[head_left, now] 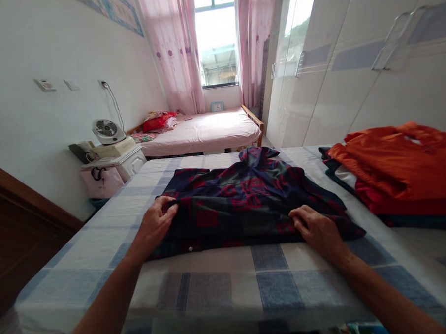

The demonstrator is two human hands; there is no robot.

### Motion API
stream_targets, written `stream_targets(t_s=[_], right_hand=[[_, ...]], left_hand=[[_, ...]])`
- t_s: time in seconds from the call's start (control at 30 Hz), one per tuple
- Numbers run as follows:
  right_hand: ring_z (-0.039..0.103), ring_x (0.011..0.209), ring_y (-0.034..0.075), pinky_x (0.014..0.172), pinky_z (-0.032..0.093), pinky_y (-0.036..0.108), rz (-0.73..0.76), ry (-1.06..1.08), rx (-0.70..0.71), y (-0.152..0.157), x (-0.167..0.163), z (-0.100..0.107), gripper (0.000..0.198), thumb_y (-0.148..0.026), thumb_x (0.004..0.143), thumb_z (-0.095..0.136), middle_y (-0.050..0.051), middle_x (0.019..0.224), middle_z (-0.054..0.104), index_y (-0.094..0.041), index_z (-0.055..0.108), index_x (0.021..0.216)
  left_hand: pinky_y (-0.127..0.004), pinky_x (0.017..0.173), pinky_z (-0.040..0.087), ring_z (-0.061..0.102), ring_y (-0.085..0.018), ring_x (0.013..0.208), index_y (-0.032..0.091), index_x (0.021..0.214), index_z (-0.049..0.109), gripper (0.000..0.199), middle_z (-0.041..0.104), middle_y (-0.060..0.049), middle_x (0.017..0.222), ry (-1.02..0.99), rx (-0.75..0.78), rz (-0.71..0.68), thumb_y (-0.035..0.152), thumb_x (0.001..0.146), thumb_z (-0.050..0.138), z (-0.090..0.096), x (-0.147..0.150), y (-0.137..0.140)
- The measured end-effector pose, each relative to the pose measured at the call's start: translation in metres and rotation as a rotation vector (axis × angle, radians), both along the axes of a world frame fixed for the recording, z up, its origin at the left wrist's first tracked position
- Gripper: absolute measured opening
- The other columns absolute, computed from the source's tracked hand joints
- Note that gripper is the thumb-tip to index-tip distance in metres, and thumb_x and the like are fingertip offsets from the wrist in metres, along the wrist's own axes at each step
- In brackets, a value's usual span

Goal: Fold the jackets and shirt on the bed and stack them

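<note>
A dark plaid shirt [242, 200] in navy, green and red lies spread across the bed, its collar toward the window. My left hand [161, 221] pinches the cloth at the shirt's left end. On the right, my right hand [314, 227] has its fingers closed on the near part of the same shirt. A small pale button [190, 248] shows on the front edge nearest me. The fingertips of both hands are partly hidden by the fabric.
The bed has a blue-and-white checked sheet [220, 280]. At the right sits a pile of folded clothes with an orange garment [411, 163] on top. Beyond are a pink bed [206, 133], a small fan [108, 130] on a cabinet, and a white wardrobe [344, 68].
</note>
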State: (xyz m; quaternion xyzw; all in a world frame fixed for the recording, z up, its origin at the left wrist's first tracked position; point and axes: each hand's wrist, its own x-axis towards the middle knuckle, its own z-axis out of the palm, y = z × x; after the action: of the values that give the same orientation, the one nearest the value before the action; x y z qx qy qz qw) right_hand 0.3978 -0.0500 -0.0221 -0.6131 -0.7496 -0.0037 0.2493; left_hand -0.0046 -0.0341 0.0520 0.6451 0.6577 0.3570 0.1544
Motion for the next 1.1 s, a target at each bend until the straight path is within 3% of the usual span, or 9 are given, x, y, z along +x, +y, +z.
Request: stream_targets(t_s=[0.1, 0.17, 0.33, 0.43, 0.53, 0.63, 0.83, 0.97, 1.1], right_hand=[[0.062, 0.075, 0.014, 0.061, 0.042, 0.025, -0.004, -0.006, -0.002, 0.000, 0.000, 0.001, 0.018, -0.026, 0.086, 0.043, 0.000, 0.088, 0.062, -0.023, 0.061, 0.089], [0.061, 0.075, 0.015, 0.062, 0.042, 0.025, 0.001, -0.003, -0.003, 0.000, 0.000, 0.001, 0.018, -0.026, 0.086, 0.043, 0.000, 0.088, 0.062, -0.023, 0.061, 0.089], [0.062, 0.074, 0.014, 0.060, 0.041, 0.025, -0.012, 0.007, -0.016, 0.000, -0.001, 0.001, 0.017, -0.027, 0.087, 0.044, 0.000, 0.089, 0.062, -0.024, 0.061, 0.088], [0.061, 0.075, 0.015, 0.061, 0.041, 0.025, -0.011, -0.019, 0.001, 0.000, -0.001, 0.000, 0.018, -0.026, 0.087, 0.043, 0.000, 0.088, 0.062, -0.024, 0.061, 0.089], [0.061, 0.077, 0.015, 0.063, 0.042, 0.026, -0.011, -0.044, 0.016, 0.000, -0.001, -0.001, 0.018, -0.026, 0.087, 0.043, 0.000, 0.089, 0.061, -0.024, 0.060, 0.090], [0.062, 0.077, 0.015, 0.064, 0.042, 0.026, -0.014, -0.053, 0.019, -0.001, -0.002, -0.001, 0.017, -0.026, 0.087, 0.043, 0.000, 0.089, 0.061, -0.024, 0.060, 0.089], [0.062, 0.076, 0.015, 0.063, 0.042, 0.026, -0.010, -0.075, 0.035, -0.001, -0.003, 0.000, 0.018, -0.026, 0.087, 0.043, 0.000, 0.088, 0.062, -0.023, 0.061, 0.089], [0.062, 0.076, 0.015, 0.062, 0.042, 0.026, -0.009, -0.092, 0.045, -0.001, -0.002, -0.001, 0.018, -0.026, 0.086, 0.043, 0.000, 0.089, 0.062, -0.023, 0.060, 0.090], [0.061, 0.074, 0.015, 0.060, 0.041, 0.026, 0.000, -0.108, 0.051, -0.002, -0.002, 0.000, 0.019, -0.025, 0.086, 0.041, 0.001, 0.088, 0.062, -0.023, 0.061, 0.089]], left_hand=[[-0.032, 0.072, 0.048, 0.061, -0.021, 0.081, 0.015, 0.103, 0.056, 0.052, 0.065, -0.007, 0.089, -0.191, -0.242, 0.052, 0.058, 0.075, 0.048, -0.018, -0.005, 0.008], [-0.031, 0.074, 0.048, 0.062, -0.021, 0.087, 0.015, 0.113, 0.053, 0.061, 0.066, -0.007, 0.091, -0.296, -0.268, 0.039, 0.059, 0.071, 0.055, -0.028, -0.005, 0.009], [-0.027, 0.067, 0.047, 0.060, -0.019, 0.080, 0.017, 0.116, 0.055, 0.054, 0.062, -0.003, 0.083, -0.310, -0.064, -0.060, 0.050, 0.074, 0.057, -0.026, 0.001, 0.006], [-0.027, 0.062, 0.046, 0.056, -0.016, 0.069, 0.020, 0.124, 0.051, 0.051, 0.058, -0.001, 0.078, -0.211, 0.045, -0.005, 0.046, 0.081, 0.047, -0.024, 0.003, 0.007], [-0.033, 0.068, 0.048, 0.057, -0.019, 0.069, 0.016, 0.130, 0.046, 0.063, 0.059, -0.004, 0.083, -0.090, -0.048, 0.065, 0.050, 0.078, 0.048, -0.035, 0.001, 0.007], [-0.038, 0.080, 0.047, 0.060, -0.023, 0.083, 0.016, 0.134, 0.042, 0.077, 0.058, -0.008, 0.095, -0.085, -0.122, 0.056, 0.054, 0.070, 0.058, -0.043, 0.000, 0.004], [-0.030, 0.077, 0.049, 0.058, -0.016, 0.081, 0.023, 0.137, 0.037, 0.067, 0.056, -0.004, 0.101, -0.280, 0.023, -0.087, 0.040, 0.075, 0.052, -0.029, 0.002, -0.002], [-0.034, 0.076, 0.048, 0.061, -0.021, 0.081, 0.016, 0.135, 0.039, 0.069, 0.062, -0.007, 0.094, -0.069, -0.088, 0.055, 0.048, 0.076, 0.051, -0.032, -0.003, -0.013], [-0.035, 0.073, 0.047, 0.062, -0.022, 0.074, 0.019, 0.132, 0.043, 0.065, 0.064, -0.003, 0.084, 0.115, -0.131, 0.153, 0.054, 0.077, 0.049, -0.037, -0.003, -0.029]])
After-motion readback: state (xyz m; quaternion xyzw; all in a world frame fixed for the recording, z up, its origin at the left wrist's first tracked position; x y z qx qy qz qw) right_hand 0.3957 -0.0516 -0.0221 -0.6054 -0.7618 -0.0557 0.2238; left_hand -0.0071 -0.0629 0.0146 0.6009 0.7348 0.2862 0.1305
